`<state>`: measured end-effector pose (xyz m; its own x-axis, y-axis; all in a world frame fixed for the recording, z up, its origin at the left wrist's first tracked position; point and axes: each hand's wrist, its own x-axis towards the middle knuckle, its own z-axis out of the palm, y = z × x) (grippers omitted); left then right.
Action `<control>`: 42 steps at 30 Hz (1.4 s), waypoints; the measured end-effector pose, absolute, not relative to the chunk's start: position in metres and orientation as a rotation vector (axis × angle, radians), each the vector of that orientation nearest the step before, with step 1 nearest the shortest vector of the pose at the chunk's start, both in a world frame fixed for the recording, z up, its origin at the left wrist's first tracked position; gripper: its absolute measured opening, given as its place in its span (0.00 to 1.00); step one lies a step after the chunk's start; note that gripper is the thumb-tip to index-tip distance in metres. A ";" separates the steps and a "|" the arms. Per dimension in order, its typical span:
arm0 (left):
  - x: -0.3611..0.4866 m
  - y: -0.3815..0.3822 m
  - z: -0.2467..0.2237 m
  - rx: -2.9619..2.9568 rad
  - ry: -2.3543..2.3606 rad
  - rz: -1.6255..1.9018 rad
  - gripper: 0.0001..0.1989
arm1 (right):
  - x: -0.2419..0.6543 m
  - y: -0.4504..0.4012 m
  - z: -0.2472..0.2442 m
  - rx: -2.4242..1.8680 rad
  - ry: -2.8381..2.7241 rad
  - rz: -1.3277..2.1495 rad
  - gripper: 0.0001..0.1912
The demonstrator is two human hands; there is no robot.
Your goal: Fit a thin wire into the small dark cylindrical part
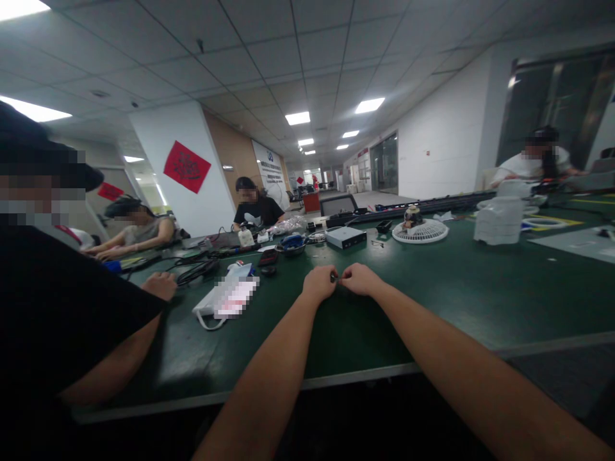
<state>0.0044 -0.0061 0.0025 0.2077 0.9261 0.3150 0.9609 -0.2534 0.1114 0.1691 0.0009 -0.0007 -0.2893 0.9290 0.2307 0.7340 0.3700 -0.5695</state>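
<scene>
Over the green tabletop (369, 333), my left hand (319, 283) is closed, fingers curled around a small dark piece (333, 278) that is too small to name. Close by on its right, my right hand (361, 280) pinches at the same spot, thumb and fingertips together. Whatever lies between those right fingertips is too small to make out. A narrow gap separates the two hands. Beyond them sits a grey box-shaped drive (346, 237) with a black front. To its right lies a white fan grille (420, 232) with a motor on top.
On the left are a paper bag with a white handle (206, 310), a dark phone-like device (268, 257) and a black mouse (268, 271). Black cables (196, 272) lie near a co-worker's hand (161, 285). A translucent plastic container (498, 221) stands right. Other people sit around the table.
</scene>
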 end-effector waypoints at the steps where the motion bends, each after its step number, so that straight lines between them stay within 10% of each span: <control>1: 0.004 -0.006 0.003 -2.354 -1.849 -0.485 0.12 | 0.169 0.000 0.000 -1.417 -2.115 0.505 0.08; 42: 0.008 -0.013 0.009 -2.414 -1.781 -0.425 0.13 | 0.171 -0.008 0.009 -1.431 -2.073 0.410 0.11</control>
<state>0.0083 -0.0125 0.0089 0.2721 0.9180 0.2884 0.9493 -0.3051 0.0757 0.1708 -0.0075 0.0086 -0.2554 0.9233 0.2867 0.7445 0.3770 -0.5510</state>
